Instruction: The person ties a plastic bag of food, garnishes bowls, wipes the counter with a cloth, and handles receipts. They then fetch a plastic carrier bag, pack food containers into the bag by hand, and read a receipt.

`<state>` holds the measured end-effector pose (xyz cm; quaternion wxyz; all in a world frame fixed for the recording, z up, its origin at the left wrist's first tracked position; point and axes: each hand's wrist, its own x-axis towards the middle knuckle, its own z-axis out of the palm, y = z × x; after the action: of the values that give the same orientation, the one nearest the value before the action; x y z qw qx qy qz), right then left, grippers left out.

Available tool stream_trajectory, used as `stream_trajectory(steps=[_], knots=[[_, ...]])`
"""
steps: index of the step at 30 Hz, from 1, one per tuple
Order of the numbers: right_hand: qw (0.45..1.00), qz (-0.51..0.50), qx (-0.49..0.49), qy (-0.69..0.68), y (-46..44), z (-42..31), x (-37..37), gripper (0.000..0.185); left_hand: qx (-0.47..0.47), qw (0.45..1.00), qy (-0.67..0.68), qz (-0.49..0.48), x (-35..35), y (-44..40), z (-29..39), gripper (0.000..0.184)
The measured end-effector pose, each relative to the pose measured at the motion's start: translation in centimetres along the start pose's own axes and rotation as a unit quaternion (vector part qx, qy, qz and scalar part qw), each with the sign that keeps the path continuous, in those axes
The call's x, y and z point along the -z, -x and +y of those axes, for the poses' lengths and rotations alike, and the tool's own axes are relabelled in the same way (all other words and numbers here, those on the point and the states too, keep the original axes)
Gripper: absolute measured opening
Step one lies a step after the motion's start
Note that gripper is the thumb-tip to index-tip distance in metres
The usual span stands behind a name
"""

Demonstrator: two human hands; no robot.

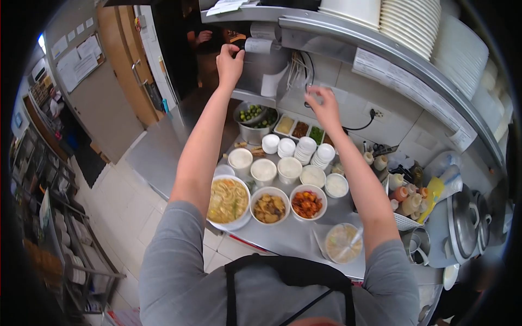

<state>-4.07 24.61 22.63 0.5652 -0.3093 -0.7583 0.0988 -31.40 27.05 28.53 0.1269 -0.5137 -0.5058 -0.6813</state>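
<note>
Raised at the upper left, my left hand (229,68) pinches a small dark thing I cannot make out, close to a hanging paper slip (258,45) under the shelf. My right hand (324,107) is up before the tiled wall by a black cable (312,70); its fingers are loosely curled and apart, with nothing visible in them. Below my arms on the steel counter stand a large bowl of noodle soup (228,201), a bowl of browned pieces (269,205), a bowl of red-sauced food (308,204), several lidded white tubs (263,171) and a bagged container (343,243).
A pot of green limes (255,122) and trays of toppings (299,129) stand at the back. Squeeze bottles fill a white basket (405,221) at right, beside a large lidded pot (462,223). Stacked plates (410,24) sit on the overhead shelf (348,41). Another person's hand (204,36) shows behind.
</note>
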Motion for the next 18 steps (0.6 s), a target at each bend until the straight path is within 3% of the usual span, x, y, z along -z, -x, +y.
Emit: stream_trajectory(steps=[2, 3, 5, 7, 8, 10, 11, 12, 15, 18], knots=[[0.994, 0.039, -0.061, -0.083, -6.0, -0.1, -4.3, 0.029, 0.037, 0.998, -0.02, -0.038, -1.5, -3.0, -1.1, 0.021], [0.98, 0.047, -0.108, -0.161, -8.6, -0.1, -6.4, 0.034, 0.088, 0.992, 0.055, -0.066, -3.2, -4.2, -3.2, 0.022], [0.99, 0.082, -0.108, -0.042, -12.4, -2.3, -8.7, 0.046, 0.178, 0.963, 0.16, -0.121, -4.2, -5.2, -4.0, 0.026], [0.977, 0.148, -0.148, -0.045, -15.6, -0.1, -12.8, 0.053, 0.186, 0.962, 0.161, -0.117, -4.2, -5.2, -4.1, 0.026], [0.976, 0.152, -0.148, -0.042, -16.7, 0.1, -13.6, 0.053, 0.195, 0.962, 0.159, -0.105, -4.2, -5.3, -4.1, 0.026], [0.982, 0.106, -0.119, 0.1, -18.5, 0.7, -14.7, 0.05, 0.201, 0.96, 0.172, -0.095, -4.4, -5.1, -4.0, 0.025], [0.981, 0.106, -0.078, 0.141, -21.0, 5.5, -15.9, 0.043, 0.198, 0.962, 0.168, -0.09, -4.3, -5.0, -3.8, 0.024], [0.981, 0.106, -0.08, 0.144, -20.8, 6.1, -14.6, 0.043, 0.195, 0.963, 0.163, -0.085, -4.3, -4.9, -3.8, 0.023], [0.962, 0.27, 0.008, -0.031, -18.8, 7.7, -9.0, 0.036, 0.199, 0.963, 0.163, -0.086, -4.3, -4.9, -3.9, 0.021], [0.924, 0.383, 0.008, -0.01, -15.9, 10.3, -4.0, 0.038, 0.181, 0.962, 0.171, -0.109, -5.0, -5.2, -5.6, 0.007]])
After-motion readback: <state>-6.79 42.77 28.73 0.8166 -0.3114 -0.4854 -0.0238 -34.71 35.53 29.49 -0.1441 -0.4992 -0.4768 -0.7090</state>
